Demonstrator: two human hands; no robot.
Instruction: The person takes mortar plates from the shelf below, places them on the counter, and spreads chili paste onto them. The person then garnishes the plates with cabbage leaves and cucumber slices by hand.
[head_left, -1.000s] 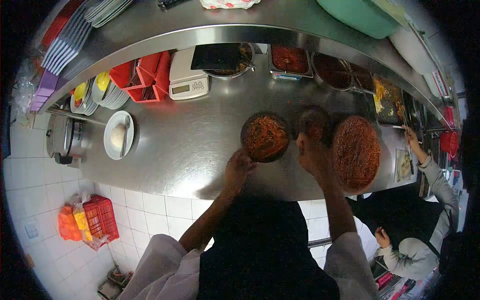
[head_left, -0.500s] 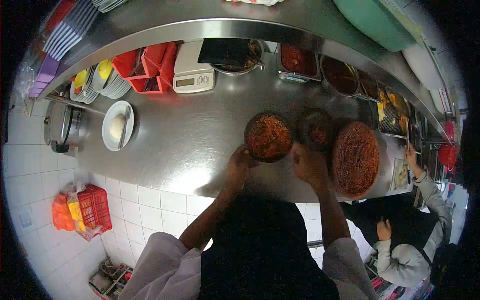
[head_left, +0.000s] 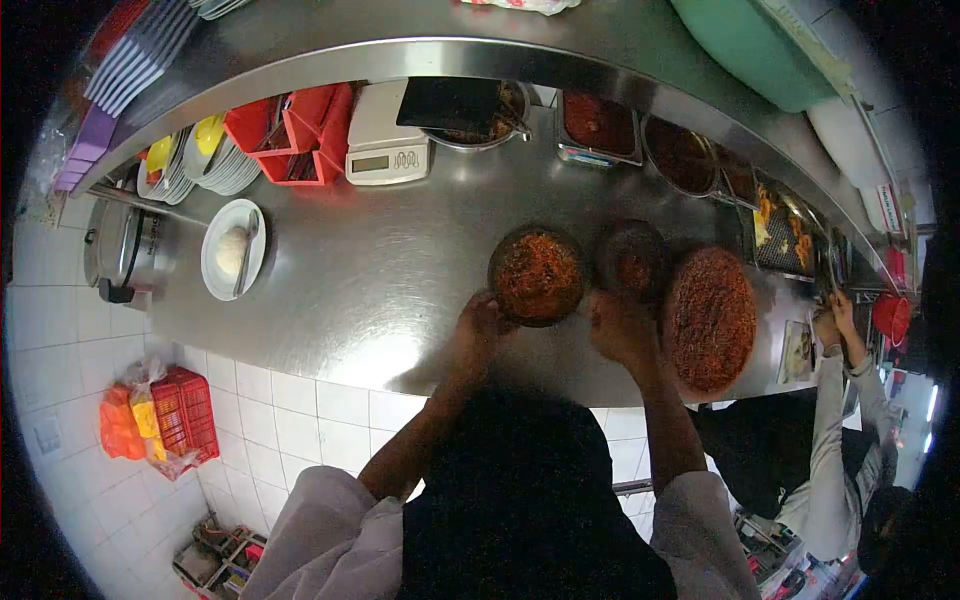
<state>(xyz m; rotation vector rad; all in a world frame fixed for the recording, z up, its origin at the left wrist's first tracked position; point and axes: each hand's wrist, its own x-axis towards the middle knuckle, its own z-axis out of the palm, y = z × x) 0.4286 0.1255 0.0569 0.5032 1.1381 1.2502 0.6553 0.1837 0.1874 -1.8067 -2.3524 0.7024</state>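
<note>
In the head view, a dark round bowl [head_left: 540, 275] of chunky red-orange chili paste sits on the steel counter in front of me. My left hand [head_left: 484, 322] is closed on its lower left rim. Curled beside the bowl's lower right edge is my right hand [head_left: 622, 328]; whatever its fingers hold, if anything, is hidden. Just beyond that hand stands a second dark bowl [head_left: 632, 250] with some red paste at its bottom. A large round container of dark red paste [head_left: 710, 320] lies to the right of it.
A white plate [head_left: 210, 262] with a pale ball of food and a spoon is at the left. Along the back stand a kitchen scale [head_left: 388, 150], red bins [head_left: 318, 160] and a tray of red sauce [head_left: 598, 125]. A co-worker's hands [head_left: 838, 322] are at the far right.
My hands and the bowl stay almost in place. At the far right, the co-worker has brought a second hand forward to the counter's end, beside the other.
</note>
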